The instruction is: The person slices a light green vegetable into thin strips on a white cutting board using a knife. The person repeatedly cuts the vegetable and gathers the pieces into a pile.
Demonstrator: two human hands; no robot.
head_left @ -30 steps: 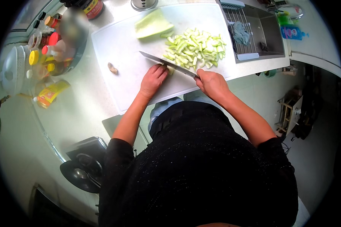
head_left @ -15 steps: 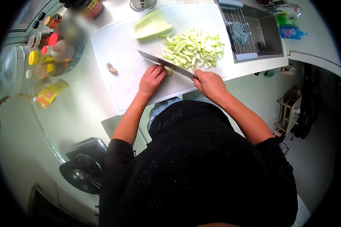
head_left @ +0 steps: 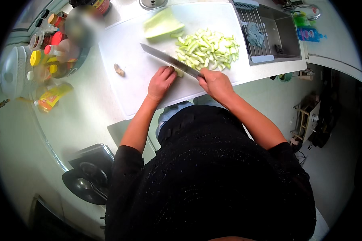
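My right hand (head_left: 216, 83) is closed round the handle of a broad kitchen knife (head_left: 169, 59), whose blade points to the far left over the white cutting board (head_left: 128, 52). Just left of the blade, the curled fingers of my left hand (head_left: 162, 81) press on a small pale green piece of gourd (head_left: 179, 72); most of it is hidden by the hand. Beyond the blade lies a heap of cut gourd slices (head_left: 209, 48). A large uncut gourd piece (head_left: 163, 24) rests at the board's far side. A small knob of ginger (head_left: 119, 70) lies near the left edge.
Right of the board is a metal sink (head_left: 278, 34) with a rack holding a blue-grey cloth (head_left: 254, 35). Bottles and jars crowd the far left, including a yellow-labelled bottle (head_left: 50, 99) on the counter. A dark wok (head_left: 78, 188) sits at the lower left.
The knife and my right hand have shifted slightly left and away from me. My left hand stays nearly in place, still on the gourd piece.
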